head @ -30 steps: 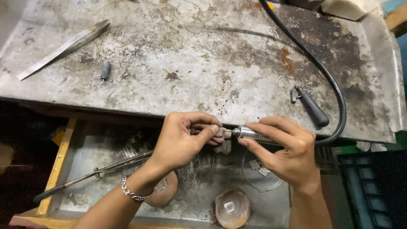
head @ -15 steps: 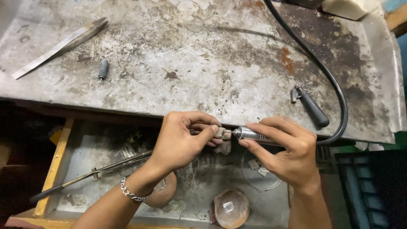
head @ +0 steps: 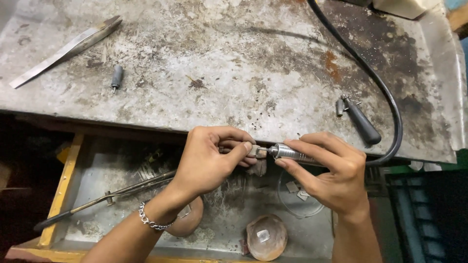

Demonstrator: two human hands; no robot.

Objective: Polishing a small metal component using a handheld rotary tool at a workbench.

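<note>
My left hand (head: 212, 158) pinches a small pale workpiece (head: 256, 152) between thumb and fingertips at the front edge of the worn metal bench top (head: 234, 63). My right hand (head: 331, 175) grips a slim silver rotary handpiece (head: 292, 153), its tip touching the small piece. A thick black flexible cable (head: 385, 97) runs from the handpiece back across the bench to the top of the view. Both hands hover over an open drawer (head: 87, 195). A chain bracelet (head: 151, 221) circles my left wrist.
On the bench lie long flat metal tweezers (head: 63, 51), a small dark bit (head: 116, 78) and a black-handled key tool (head: 360, 122). The drawer holds long tongs (head: 107, 197), two round brown dishes (head: 265, 236) and a clear dish (head: 297, 195) with small scraps.
</note>
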